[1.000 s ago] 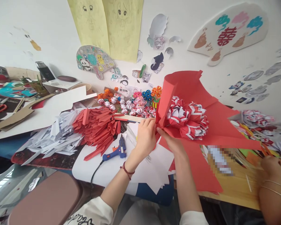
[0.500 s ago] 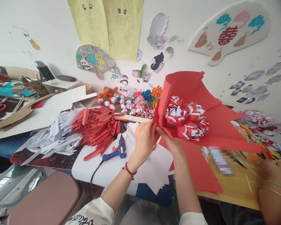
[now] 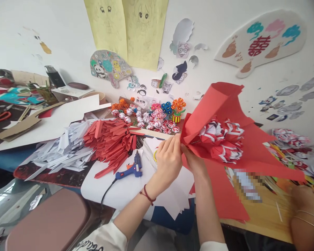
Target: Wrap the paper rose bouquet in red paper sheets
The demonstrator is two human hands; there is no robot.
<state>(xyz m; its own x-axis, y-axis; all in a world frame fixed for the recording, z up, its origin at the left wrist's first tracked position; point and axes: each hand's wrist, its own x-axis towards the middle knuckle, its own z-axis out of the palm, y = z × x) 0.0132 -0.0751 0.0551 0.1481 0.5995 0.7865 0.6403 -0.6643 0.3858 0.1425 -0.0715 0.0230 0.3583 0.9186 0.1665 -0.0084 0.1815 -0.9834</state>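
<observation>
A bouquet of red-and-white folded paper flowers (image 3: 225, 139) lies inside a red paper wrapper (image 3: 261, 139), held up over the table and tilted to the right. My left hand (image 3: 170, 157) is closed round the gathered narrow end of the wrapper. Beside it, my right hand (image 3: 195, 160) grips the same end from below, its fingers partly hidden by the red paper. Below my left hand are white paper sheets (image 3: 170, 198). A blue hot glue gun (image 3: 131, 169) lies to the left of that hand.
Folded red paper strips (image 3: 111, 143) and white paper strips (image 3: 62, 150) are heaped on the left. Small paper flowers (image 3: 157, 118) line the wall. A co-worker's hand (image 3: 307, 205) rests at the right edge. A stool (image 3: 48, 223) stands at lower left.
Both hands have shifted slightly right with the bouquet. The wrapper has turned a little, its rolled left flap now leaning further right. The view has shifted slightly too.
</observation>
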